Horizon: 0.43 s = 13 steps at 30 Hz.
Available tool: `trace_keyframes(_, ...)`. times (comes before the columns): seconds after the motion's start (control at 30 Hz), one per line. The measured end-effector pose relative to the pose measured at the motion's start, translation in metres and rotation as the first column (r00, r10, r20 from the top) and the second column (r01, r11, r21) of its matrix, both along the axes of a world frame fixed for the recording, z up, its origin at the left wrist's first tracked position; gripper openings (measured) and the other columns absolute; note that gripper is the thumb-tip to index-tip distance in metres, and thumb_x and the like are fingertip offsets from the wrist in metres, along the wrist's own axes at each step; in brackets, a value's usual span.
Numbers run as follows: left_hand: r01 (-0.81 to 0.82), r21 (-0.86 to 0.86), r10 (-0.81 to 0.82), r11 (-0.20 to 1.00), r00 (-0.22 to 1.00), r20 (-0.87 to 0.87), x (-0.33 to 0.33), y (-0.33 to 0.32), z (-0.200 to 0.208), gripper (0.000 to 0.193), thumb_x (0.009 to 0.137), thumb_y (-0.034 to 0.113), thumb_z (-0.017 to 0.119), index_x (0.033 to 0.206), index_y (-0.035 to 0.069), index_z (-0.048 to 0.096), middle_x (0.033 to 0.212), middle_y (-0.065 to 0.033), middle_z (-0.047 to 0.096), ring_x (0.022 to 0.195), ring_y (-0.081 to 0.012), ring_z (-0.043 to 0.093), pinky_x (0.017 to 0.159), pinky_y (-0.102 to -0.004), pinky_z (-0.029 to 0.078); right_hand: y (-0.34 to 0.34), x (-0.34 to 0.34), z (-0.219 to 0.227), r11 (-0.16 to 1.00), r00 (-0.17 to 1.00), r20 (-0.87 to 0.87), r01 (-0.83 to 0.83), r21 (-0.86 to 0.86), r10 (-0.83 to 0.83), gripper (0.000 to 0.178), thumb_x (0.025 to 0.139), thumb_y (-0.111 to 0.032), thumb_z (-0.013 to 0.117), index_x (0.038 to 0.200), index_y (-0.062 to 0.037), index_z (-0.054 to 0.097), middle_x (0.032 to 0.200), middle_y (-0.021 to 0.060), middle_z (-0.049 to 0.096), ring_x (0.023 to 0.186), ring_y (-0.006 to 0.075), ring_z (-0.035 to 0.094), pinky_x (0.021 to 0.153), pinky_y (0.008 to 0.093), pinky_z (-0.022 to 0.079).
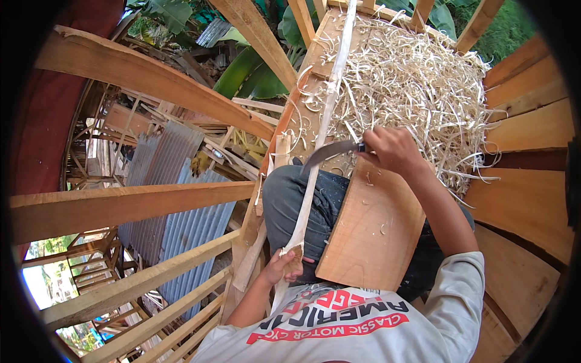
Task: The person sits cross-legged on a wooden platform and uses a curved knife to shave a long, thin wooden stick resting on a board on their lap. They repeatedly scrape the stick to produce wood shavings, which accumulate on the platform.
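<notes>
My right hand (390, 147) is closed round the dark handle of a curved knife (328, 152). Its blade points left and lies across a long, pale wooden pole (333, 91). The pole slants from the far edge down over my bent leg toward my lap. Close to my body, my left hand (284, 266) is wrapped round the pole's thicker near end. A flat wooden board (375, 227) rests over my lap, right of the pole.
A big heap of curly wood shavings (411, 91) covers the planks ahead. Wooden rails (133, 202) stand along the left, with corrugated metal sheets (193, 224) and scrap wood beyond and below. A plank wall (526, 133) closes in the right side.
</notes>
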<state>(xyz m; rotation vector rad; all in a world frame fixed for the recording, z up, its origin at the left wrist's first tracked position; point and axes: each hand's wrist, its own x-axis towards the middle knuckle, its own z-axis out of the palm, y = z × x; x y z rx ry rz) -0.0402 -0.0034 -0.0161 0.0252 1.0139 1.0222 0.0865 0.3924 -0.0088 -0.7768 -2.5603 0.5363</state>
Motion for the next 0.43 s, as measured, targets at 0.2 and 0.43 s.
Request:
trace_keyframes(0.2, 0.034, -0.005, -0.034, 0.999, 0.999, 0.002, -0.001, 0.000, 0.002, 0.063, 0.095, 0.048, 0.046, 0.119, -0.010, 0.052, 0.057, -0.0043, 0.044, 0.042, -0.0066, 0.034, 0.040, -0.0208, 0.029, 0.052, 0.033, 0.011, 0.888, 0.877, -0.167, 0.423, -0.180, -0.451, 0.033, 0.096, -0.034, 0.052, 0.075, -0.0088, 0.051, 0.052, 0.0006, 0.051, 0.040, 0.0135, 0.047, 0.041, 0.0318, 0.039)
trace_keyframes(0.43, 0.122, -0.002, -0.122, 0.993, 0.992, -0.016, -0.004, -0.002, 0.001, 0.074, 0.091, 0.058, 0.045, 0.125, -0.008, 0.048, 0.061, -0.0063, 0.045, 0.044, -0.0076, 0.035, 0.043, -0.0225, 0.030, -0.016, 0.055, 0.011, 0.994, 0.975, -0.198, 0.093, -0.053, -0.101, 0.029, 0.086, -0.034, 0.068, 0.082, -0.0079, 0.056, 0.060, 0.0074, 0.060, 0.050, 0.0230, 0.061, 0.048, 0.0334, 0.046)
